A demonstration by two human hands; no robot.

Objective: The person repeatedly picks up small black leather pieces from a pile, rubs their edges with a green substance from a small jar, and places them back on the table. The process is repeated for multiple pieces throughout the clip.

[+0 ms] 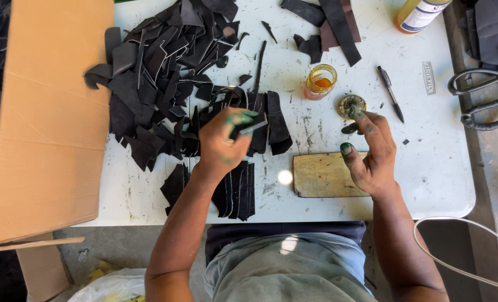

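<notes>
My left hand (223, 141), its fingertips stained green, grips a narrow black leather strip (249, 126) above a row of similar strips (271, 120) on the white table (428, 162). My right hand (372, 151), also green at the fingertips, holds nothing and reaches with its fingers toward a small round lid (351, 104) smeared with glue. A worn wooden board (324, 174) lies just under that hand. A small glass jar of orange glue (320, 82) stands left of the lid.
A big heap of black leather scraps (159, 67) covers the table's left. A cardboard box flap (47, 117) lies at the far left. A pen (390, 92), a glue bottle (419, 14) and large shears (484, 98) sit to the right. More cut strips (235, 193) lie at the front edge.
</notes>
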